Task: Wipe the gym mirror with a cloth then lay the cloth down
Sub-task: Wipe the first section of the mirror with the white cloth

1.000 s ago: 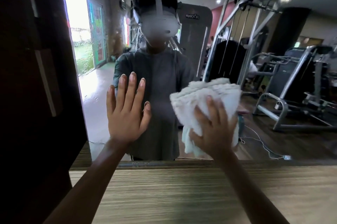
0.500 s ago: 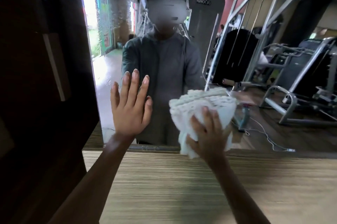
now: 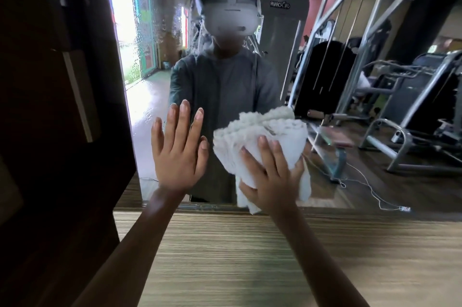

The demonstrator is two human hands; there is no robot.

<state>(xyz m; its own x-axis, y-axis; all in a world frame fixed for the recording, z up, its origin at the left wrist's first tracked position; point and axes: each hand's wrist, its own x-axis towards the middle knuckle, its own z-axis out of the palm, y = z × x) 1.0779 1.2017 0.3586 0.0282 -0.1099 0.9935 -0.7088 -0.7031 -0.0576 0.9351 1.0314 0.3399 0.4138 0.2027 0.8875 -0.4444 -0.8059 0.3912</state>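
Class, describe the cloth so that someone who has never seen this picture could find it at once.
Start at the wall mirror above the striped wooden ledge. Low on the glass, two hands are raised; the cloth is the folded white bundle the right hand holds against the mirror. It is the only pale, bumpy thing there, beside the bare left hand.

We see only the backs of the left hand [image 3: 178, 156] and right hand [image 3: 271, 176] — their palms face the mirror [image 3: 375, 77]. The right hand's grip covers the lower middle of the cloth [image 3: 262, 134], which hides the glass behind it. Both forearms leave the bottom edge. The mirror runs off top and right; its reflected machines blur — the dark panel [image 3: 50, 131] at left shows little.
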